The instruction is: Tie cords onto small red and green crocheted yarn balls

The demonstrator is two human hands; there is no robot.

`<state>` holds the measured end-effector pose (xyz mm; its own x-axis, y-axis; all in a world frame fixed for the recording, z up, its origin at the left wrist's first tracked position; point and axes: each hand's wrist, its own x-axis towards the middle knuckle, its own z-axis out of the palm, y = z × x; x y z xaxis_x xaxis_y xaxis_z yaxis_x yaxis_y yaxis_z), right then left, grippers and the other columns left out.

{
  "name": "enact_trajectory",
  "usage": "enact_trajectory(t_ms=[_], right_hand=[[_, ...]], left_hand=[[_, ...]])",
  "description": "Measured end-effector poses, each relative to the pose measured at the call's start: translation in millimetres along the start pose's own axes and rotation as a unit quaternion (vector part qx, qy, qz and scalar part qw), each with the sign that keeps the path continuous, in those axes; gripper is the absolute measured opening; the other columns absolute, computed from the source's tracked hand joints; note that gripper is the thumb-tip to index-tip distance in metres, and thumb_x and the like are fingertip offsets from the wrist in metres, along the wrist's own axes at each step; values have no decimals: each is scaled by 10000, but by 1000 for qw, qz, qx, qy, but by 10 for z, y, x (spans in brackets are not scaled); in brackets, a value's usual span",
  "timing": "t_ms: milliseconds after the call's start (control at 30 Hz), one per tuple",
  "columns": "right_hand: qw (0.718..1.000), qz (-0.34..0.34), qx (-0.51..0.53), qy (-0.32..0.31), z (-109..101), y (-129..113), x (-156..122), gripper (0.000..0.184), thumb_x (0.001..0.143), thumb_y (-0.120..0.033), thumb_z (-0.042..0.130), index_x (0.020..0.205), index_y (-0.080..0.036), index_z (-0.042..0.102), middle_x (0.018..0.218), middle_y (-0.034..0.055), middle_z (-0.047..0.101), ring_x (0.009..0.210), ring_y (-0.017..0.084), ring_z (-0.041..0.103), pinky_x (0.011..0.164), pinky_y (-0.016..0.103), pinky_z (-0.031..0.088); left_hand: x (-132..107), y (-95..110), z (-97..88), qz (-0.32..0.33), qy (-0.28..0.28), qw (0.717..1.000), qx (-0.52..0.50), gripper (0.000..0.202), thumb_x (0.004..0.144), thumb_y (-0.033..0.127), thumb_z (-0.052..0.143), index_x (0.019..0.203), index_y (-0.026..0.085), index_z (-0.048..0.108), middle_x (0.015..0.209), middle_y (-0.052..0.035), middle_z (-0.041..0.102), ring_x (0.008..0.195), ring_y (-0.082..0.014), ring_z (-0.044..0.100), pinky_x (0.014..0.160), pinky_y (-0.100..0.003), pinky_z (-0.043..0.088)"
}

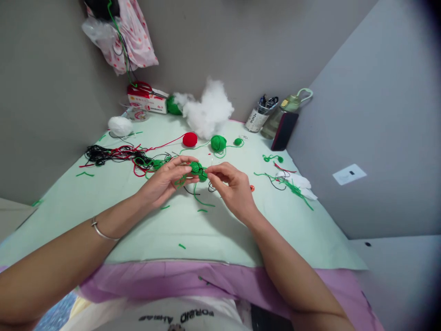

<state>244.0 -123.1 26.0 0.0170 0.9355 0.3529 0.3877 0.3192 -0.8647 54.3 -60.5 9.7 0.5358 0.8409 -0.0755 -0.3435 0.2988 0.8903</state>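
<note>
My left hand is closed around a small green crocheted piece, held above the middle of the table. Green yarn ends hang below it onto the cloth. At the piece's right edge, my right hand pinches thumb and fingers together on a strand of black yarn. A thin pale line shows just above these fingertips, too fine to name. Part of the crocheted piece is hidden by my fingers.
Behind my hands lie a red yarn ball, a green yarn ball and white stuffing. Tangled yarn spreads at left. Red-handled scissors rest on a box. A phone leans against a bottle at back right.
</note>
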Motion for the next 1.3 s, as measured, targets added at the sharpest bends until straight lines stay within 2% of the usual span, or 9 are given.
enact_trajectory(t_ms=[133,300,500,667,800,967,1133,1200,1300], right_hand=[[999,-18,-29,4,41,14,-7,96,906,-272,640,894,-207,711,895,38,657,742,137,629,722,292,535],[996,-11,-83,-4,57,11,2,102,907,-245,614,844,-203,682,829,30,632,685,133,594,675,286,490],[990,2,-143,-22,104,-10,12,103,794,-138,593,709,-194,575,737,-12,564,638,113,504,631,272,398],[993,31,-107,-40,61,0,39,98,753,-132,588,685,-193,553,715,-22,564,629,107,493,625,265,388],[997,35,-63,-36,7,-14,40,61,820,-183,590,762,-193,609,766,-5,599,660,116,547,644,263,429],[991,-13,-123,-46,35,-36,16,87,854,-168,582,780,-195,620,799,9,593,679,120,553,664,268,427],[978,-19,-198,-56,68,9,17,101,774,-118,581,711,-194,559,762,-3,564,642,113,489,632,266,375],[981,-5,-190,-45,46,36,37,114,749,-116,585,684,-194,534,738,-9,559,642,113,480,630,267,371],[994,47,-91,-50,-16,51,70,75,779,-159,591,713,-189,574,713,-13,574,640,116,507,626,263,403]], left_hand=[[-13,-46,38,8,-3,1000,24,264,800,274,791,1044,215,711,1038,-16,690,917,-143,671,944,-328,556],[-17,-148,57,59,7,993,103,297,776,294,801,1037,215,683,1052,-28,672,936,-167,651,912,-353,545],[-56,-168,88,126,42,967,216,266,727,251,803,952,202,671,1004,-31,637,975,-189,603,863,-318,505],[-56,-148,87,125,18,968,217,279,750,248,777,987,201,638,1055,-42,611,989,-186,588,790,-286,504],[-49,-153,72,124,23,963,239,299,771,248,760,1034,207,622,1079,-47,609,981,-181,585,735,-262,499],[-56,-180,76,140,40,949,281,261,761,219,748,994,210,631,1069,-42,636,1021,-195,617,878,-329,513],[-73,-189,90,161,24,942,294,233,753,216,746,963,214,645,1021,-36,654,1005,-210,636,922,-376,526],[-86,-173,104,168,17,942,291,242,744,218,757,959,213,647,1037,-41,651,1009,-212,632,915,-374,532],[-93,-140,118,149,9,950,275,271,752,238,769,988,210,640,1052,-47,640,978,-200,627,837,-334,544]])
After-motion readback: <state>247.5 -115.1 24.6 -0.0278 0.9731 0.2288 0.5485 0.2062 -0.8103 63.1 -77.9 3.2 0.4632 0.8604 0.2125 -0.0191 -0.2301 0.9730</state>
